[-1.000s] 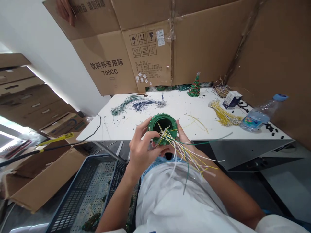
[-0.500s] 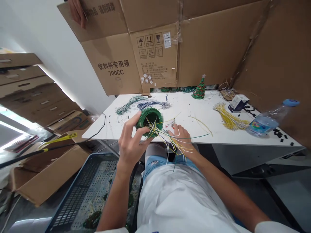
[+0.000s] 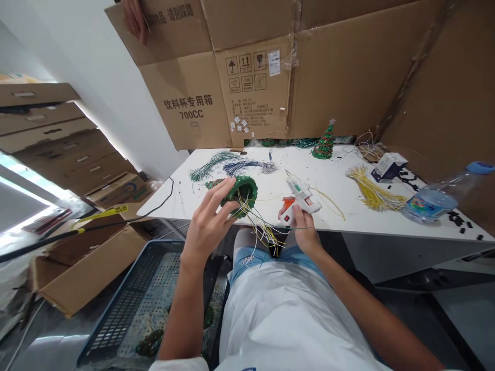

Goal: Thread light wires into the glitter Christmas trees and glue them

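My left hand [image 3: 207, 219] is closed round a small green artificial Christmas tree [image 3: 250, 185], tipped on its side so its hollow base faces right. Out of that opening spills a loose bunch of white, yellow and green wires [image 3: 265, 229], hanging past the table's front edge. To the right, my right hand [image 3: 305, 231] grips a white hot glue gun [image 3: 303, 193] with an orange trigger, its nozzle angled up and away to the left. The gun is apart from the tree. A thin green wire stretches across toward the right hand.
Green wires [image 3: 212, 164], blue wires [image 3: 247, 166] and yellow wires [image 3: 371, 190] lie bundled on the white table [image 3: 185, 201]. A finished tree [image 3: 325, 141] stands behind, with a water bottle [image 3: 431, 201] at right. Below left is a blue crate [image 3: 116, 304]. Someone's hand [image 3: 134, 20] shows top left.
My right hand has moved from behind the wires to the right, bringing the glue gun into full sight. The left hand still holds the tree, and the wires hang closer together.
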`<state>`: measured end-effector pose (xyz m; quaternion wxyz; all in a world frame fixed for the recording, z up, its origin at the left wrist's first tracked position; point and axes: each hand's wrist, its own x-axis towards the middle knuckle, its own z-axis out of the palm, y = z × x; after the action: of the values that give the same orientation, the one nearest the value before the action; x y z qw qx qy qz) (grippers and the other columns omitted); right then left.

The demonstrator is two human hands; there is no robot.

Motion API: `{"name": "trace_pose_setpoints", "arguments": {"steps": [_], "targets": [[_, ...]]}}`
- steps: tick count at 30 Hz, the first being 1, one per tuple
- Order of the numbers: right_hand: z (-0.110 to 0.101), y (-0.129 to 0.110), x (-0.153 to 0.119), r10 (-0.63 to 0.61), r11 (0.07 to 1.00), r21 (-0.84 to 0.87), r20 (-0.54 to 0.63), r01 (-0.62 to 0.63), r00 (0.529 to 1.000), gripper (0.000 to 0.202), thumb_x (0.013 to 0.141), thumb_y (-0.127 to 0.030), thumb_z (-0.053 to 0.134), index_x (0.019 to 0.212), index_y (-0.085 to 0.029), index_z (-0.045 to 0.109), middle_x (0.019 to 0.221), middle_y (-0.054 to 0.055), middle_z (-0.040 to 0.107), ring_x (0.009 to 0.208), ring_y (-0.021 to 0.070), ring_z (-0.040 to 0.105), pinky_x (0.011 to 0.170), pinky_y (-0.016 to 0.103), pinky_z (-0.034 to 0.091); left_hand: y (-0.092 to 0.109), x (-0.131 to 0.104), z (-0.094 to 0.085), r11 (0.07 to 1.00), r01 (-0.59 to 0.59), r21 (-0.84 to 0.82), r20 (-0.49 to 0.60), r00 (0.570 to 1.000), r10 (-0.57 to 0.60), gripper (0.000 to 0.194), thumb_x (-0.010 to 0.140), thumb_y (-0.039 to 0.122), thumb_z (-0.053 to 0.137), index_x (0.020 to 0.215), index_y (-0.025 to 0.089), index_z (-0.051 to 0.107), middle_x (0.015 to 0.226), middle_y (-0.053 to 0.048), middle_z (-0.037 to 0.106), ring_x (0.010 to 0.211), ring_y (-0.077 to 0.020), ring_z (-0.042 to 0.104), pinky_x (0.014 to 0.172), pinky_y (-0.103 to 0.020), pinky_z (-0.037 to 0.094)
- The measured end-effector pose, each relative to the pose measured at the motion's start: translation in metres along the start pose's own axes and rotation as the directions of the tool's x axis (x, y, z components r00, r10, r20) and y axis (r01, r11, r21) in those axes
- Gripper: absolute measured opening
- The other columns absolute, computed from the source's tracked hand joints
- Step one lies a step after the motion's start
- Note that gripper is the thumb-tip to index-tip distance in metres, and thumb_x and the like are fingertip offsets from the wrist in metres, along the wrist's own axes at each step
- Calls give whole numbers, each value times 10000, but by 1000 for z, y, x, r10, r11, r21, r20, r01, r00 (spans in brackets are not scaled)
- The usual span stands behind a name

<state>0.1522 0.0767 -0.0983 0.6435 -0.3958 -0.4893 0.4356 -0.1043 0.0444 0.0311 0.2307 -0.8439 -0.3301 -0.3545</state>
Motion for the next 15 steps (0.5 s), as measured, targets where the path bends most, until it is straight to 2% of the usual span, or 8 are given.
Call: {"name": "trace_pose_setpoints", "arguments": {"steps": [3,9,15], "targets": [[5,-3,-19,-6,999,33,36,5,999,423,1051,-651,597,1170,-277,754,849,4,723,729,205,635,772,361,567,2,2,2,1000,-14,-5,25,1000,14,363,920,-63,684,1139,223,637,1642,-175,607,1572,-333,579,1211,-566,627],[10,-2,-35,-22,1000,-8,118,23,993,200,944,-448,788,1094,-316,798,1053,51,786,970,272,710,957,437,599,4,3,6,1000,-20,-12,60,998,21,393,882,-92,670,1125,216,635,1630,-183,613,1559,-340,587,1208,-575,625],[13,-3,-34,-97,984,-129,160,119,982,106,977,-376,739,1007,-275,724,989,41,675,860,243,629,869,408,569,5,4,8,1000,-16,-10,84,996,17,369,891,-81,685,1109,215,648,1610,-185,630,1548,-350,599,1201,-577,629]]}}
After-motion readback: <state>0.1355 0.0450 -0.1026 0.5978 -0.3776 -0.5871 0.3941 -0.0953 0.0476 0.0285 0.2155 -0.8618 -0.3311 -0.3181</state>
